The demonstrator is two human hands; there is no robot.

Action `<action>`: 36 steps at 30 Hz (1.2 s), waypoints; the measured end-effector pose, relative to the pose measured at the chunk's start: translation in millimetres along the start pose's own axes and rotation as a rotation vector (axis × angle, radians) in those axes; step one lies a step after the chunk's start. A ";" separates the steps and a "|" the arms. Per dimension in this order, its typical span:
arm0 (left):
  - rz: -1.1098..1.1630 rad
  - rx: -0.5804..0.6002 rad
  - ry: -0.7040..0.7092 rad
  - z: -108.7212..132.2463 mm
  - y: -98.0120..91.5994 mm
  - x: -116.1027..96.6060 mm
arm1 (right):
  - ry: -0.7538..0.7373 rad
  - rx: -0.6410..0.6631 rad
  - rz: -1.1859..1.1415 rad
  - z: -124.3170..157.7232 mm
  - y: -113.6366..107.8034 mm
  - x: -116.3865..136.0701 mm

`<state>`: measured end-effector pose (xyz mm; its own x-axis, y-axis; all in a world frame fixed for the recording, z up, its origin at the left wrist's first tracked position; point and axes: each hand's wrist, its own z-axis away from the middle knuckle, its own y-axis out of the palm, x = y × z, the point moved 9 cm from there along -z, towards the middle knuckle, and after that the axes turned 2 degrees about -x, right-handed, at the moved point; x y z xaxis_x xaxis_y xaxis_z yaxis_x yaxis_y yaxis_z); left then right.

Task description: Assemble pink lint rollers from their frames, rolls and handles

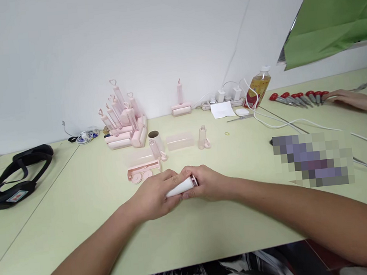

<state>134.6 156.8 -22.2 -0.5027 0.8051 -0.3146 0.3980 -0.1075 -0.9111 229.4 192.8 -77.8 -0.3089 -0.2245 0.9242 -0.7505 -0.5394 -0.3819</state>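
Note:
A white lint roller roll (179, 187) is held just above the table between both hands. My left hand (156, 194) wraps round its left part, while the fingers of my right hand (204, 182) grip its right end, where a bit of pink shows. Just beyond the hands lie a pink roller holder (143, 169) and two round pink caps (137, 178). Behind them are a cardboard-cored roll (156, 139), a clear pink cover (180, 141) and two small pink handles, one of them standing upright (202, 137).
Assembled pink lint rollers (125, 134) are piled at the back left, with one more (181, 107) by the wall. A black headset (18, 179) lies left. Right are a drink bottle (258, 88), white cables (282, 124), red-handled tools (296, 99) and another person's hand (350, 99).

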 end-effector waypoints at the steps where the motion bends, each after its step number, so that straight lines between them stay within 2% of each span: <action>1: 0.003 0.000 0.000 -0.1 -0.2 -0.2 | -0.001 -0.002 0.004 0.0 -0.2 0.4; 30: 0.027 0.015 -0.004 -0.5 1.2 0.4 | 0.018 0.024 -0.007 -1.1 1.8 -3.3; 36: 0.044 -0.020 -0.070 -0.9 1.9 5.5 | -0.027 -0.008 -0.079 -1.4 -1.2 0.4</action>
<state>133.3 161.6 -25.5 -0.5367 0.7570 -0.3727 0.4354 -0.1299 -0.8908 229.3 194.5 -76.9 -0.2330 -0.2033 0.9510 -0.7768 -0.5494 -0.3078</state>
